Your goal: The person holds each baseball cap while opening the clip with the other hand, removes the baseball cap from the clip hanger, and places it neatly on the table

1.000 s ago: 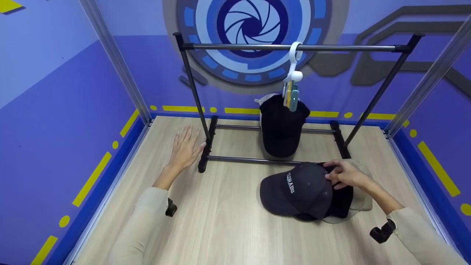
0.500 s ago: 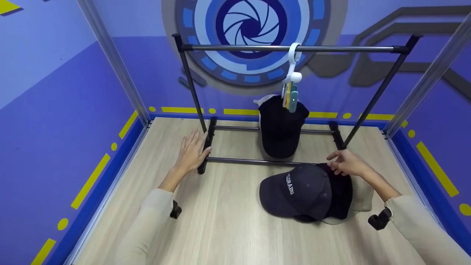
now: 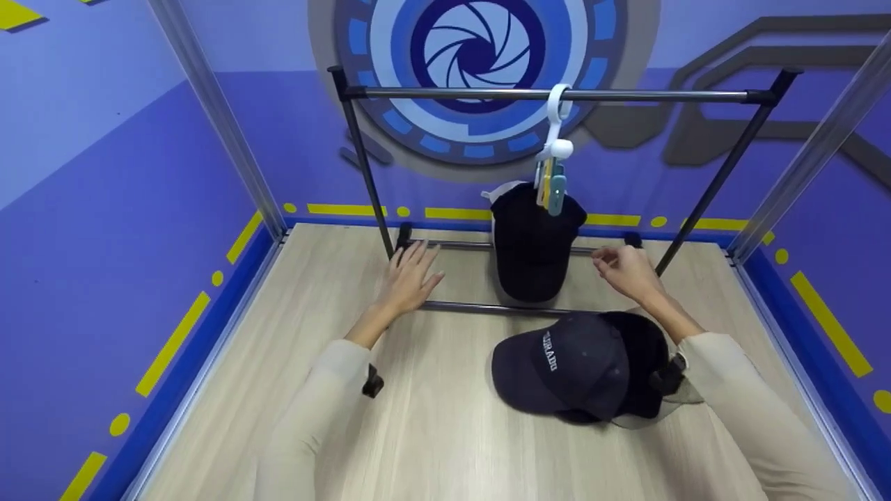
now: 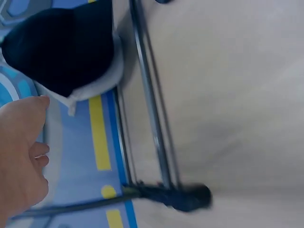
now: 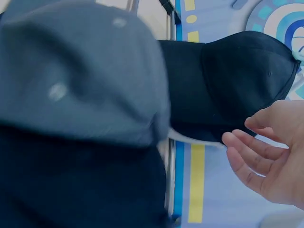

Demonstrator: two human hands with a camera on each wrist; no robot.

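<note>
My left hand point(image 3: 409, 280) is spread with straight fingers near the left side of the black rack point(image 3: 487, 92), holding nothing. A black cap point(image 3: 530, 250) hangs from the rack on a white hanger point(image 3: 555, 125) with yellow and teal clips point(image 3: 556, 193); a white cap edge point(image 4: 108, 80) shows behind it. To the right of the hanging cap is my right hand point(image 3: 630, 271), its fingers loosely bent around nothing. In the right wrist view these fingers point(image 5: 244, 173) appear close to the black cap, though contact cannot be told.
Below my right hand, a dark grey cap point(image 3: 571, 365) with white lettering lies on the wooden table point(image 3: 431, 417), beside a black cap point(image 3: 644, 348) and a beige one point(image 3: 686, 393) partly hidden by my right sleeve. The rack's lower bar point(image 3: 473, 307) crosses behind them.
My right hand has left the caps on the table and moved up and left towards the hanging cap. The left hand has shifted right, past the rack's left foot.
</note>
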